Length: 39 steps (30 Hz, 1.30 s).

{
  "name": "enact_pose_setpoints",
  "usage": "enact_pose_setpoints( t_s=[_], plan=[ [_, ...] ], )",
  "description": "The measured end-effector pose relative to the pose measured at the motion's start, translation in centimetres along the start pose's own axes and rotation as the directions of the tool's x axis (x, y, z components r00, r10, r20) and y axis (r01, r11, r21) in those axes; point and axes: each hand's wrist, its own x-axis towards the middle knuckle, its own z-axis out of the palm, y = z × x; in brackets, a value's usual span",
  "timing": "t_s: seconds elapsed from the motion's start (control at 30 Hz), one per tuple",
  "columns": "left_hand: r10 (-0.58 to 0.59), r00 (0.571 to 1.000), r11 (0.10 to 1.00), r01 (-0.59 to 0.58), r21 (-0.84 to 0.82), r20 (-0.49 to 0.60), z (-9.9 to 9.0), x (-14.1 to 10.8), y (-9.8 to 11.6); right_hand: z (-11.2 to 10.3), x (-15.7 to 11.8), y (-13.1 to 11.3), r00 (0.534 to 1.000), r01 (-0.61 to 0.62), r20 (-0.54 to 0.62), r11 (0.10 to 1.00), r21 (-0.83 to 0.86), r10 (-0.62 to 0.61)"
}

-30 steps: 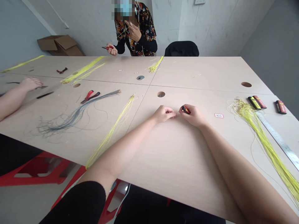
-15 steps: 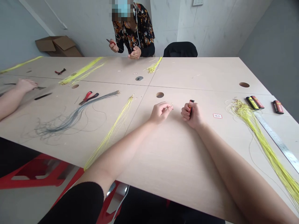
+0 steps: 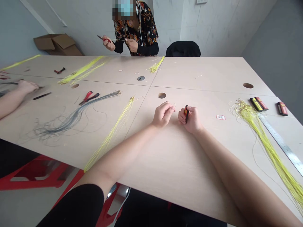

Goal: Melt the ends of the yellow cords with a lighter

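Has brought the right hand [image 3: 191, 119] closer to the left hand [image 3: 163, 116] than in the previous frame. Grips an upright black lighter [image 3: 186, 114] with a red-and-yellow label in closed right fingers. Pinches a thin, curved tip [image 3: 175, 105], too small to make out fully, in closed left fingers, near the lighter. Shows, opposite, a co-worker [image 3: 136, 30] now stretching a pale strand [image 3: 117, 40] straight from a red-handled tool [image 3: 104, 38].

Includes, on the smooth, wood-toned counter [image 3: 163, 154], fine yellow strands [image 3: 272, 146] with tangled golden ends beside a flat, shiny metal ruler [image 3: 281, 142] at right, and wispy grey strands [image 3: 73, 118] near curved-handled pliers [image 3: 89, 97] at left.
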Motion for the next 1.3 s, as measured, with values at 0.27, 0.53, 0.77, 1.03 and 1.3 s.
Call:
enact_pose_setpoints(
  t_s=[0.27, 0.53, 0.77, 1.03, 1.3],
  plan=[
    [0.002, 1.000, 1.000, -0.002, -0.008, -0.024, 0.78, -0.59, 0.74, -0.01, -0.17, -0.24, 0.997, -0.078, 0.016, 0.996, 0.031, 0.078],
    [0.049, 0.999, 0.999, -0.049, 0.024, 0.007, 0.71, -0.60, 0.50, 0.24, -0.15, 0.31, 0.988, -0.116, 0.115, 0.991, 0.070, 0.108],
    [0.081, 0.997, 0.997, -0.081, 0.016, -0.003, 0.61, -0.45, 0.45, -0.03, -0.20, -0.03, 0.990, -0.104, 0.115, 0.983, 0.154, 0.087],
    [0.168, 0.986, 0.986, -0.168, 0.023, -0.009, 0.64, -0.57, 0.23, -0.47, -0.13, -0.05, 0.963, -0.114, 0.266, 0.968, 0.222, 0.053],
    [0.193, 0.981, 0.981, -0.192, 0.032, -0.020, 0.65, -0.54, 0.13, 0.27, 0.01, 0.34, 0.973, -0.119, 0.214, 0.979, 0.163, 0.083]
  ],
)
